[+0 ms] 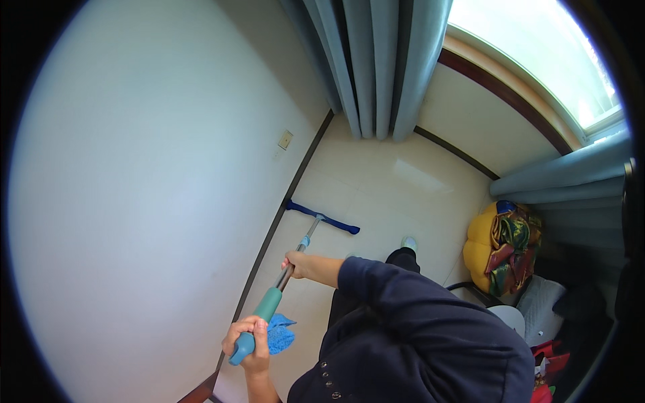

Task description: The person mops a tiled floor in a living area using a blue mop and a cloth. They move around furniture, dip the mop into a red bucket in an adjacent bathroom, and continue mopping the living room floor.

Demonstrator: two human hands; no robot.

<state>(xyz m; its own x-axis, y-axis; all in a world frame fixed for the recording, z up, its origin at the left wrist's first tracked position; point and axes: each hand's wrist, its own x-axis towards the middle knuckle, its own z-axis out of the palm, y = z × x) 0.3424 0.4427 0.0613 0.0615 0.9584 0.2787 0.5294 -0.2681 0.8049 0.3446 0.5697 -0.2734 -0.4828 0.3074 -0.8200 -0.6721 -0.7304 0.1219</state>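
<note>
I hold a long-handled floor mop (267,305) slanting away from me, its pole grey with a teal grip. My left hand (250,341) is wrapped round the blue-teal end of the handle. Further down, my right hand (294,264) grips the metal pole. The narrow dark blue mop head (336,224) lies across the pale floor, its left end against the dark baseboard. A bright blue cloth (281,334) shows beside my left hand; whether it hangs from the hand or lies on the floor I cannot tell.
A white wall (148,201) with an outlet (285,140) rises on the left. Grey-blue curtains (376,67) hang at the far corner, near a bright window (537,54). On the right sit a yellow cushion (478,248) with patterned fabric (514,245) and a grey padded item (539,305).
</note>
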